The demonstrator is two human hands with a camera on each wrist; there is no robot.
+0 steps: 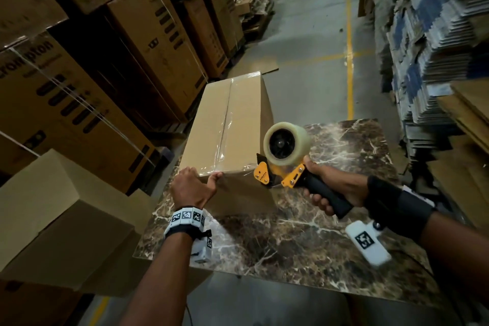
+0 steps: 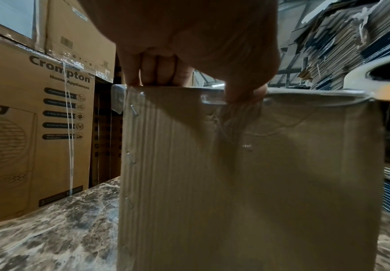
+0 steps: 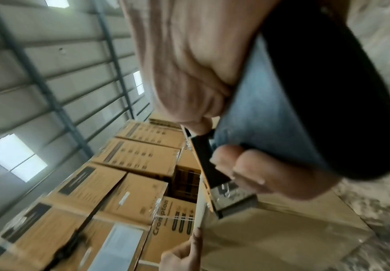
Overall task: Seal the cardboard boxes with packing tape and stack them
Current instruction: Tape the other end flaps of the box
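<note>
resting on the box edge, left hand fingers.

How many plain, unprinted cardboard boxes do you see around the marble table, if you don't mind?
2: the taped box stands on the marble table; a second plain box sits beside the table's left edge. Others may be hidden.

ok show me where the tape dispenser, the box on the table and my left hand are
tape dispenser (image 1: 287,157): head view, roll and orange frame.
box (image 1: 232,116): head view, taped top face.
left hand (image 1: 191,188): head view, back of the hand.
</note>
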